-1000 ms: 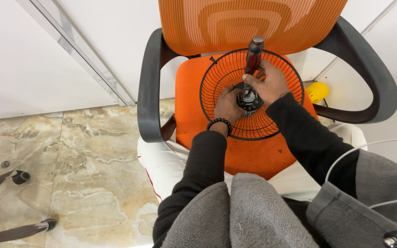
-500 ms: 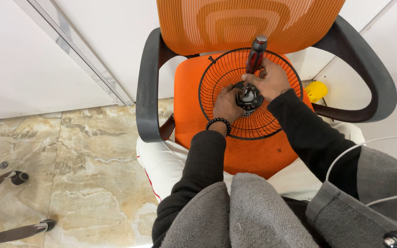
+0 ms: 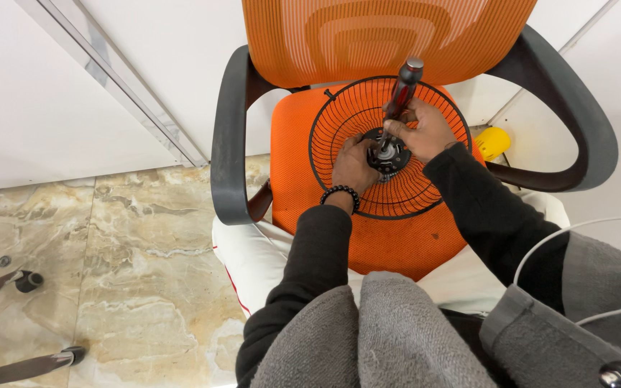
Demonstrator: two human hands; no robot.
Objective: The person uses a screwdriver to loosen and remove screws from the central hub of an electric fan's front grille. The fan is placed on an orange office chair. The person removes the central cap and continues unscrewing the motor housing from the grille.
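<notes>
A round black wire fan guard [image 3: 339, 118] lies on the orange mesh seat of an office chair [image 3: 303, 172]. My right hand [image 3: 425, 133] grips a screwdriver [image 3: 402, 90] with a dark red handle, standing nearly upright with its tip at the dark hub [image 3: 389, 154] in the guard's middle. My left hand [image 3: 353, 165], with a black bead bracelet on the wrist, presses on the hub's left side and holds it in place. Both hands are inside the guard's ring.
The chair has black armrests [image 3: 226, 144] and an orange mesh back [image 3: 389, 36]. A yellow object [image 3: 494, 142] lies behind the right armrest. White cushions [image 3: 253, 255] sit under the seat front. Marble floor [image 3: 109, 273] spreads left, with dark straps [image 3: 8, 284] at the edge. A white cable [image 3: 540, 248] crosses my right sleeve.
The screwdriver handle has tilted slightly to the right and my right hand has shifted its grip around it. My left hand stays on the hub.
</notes>
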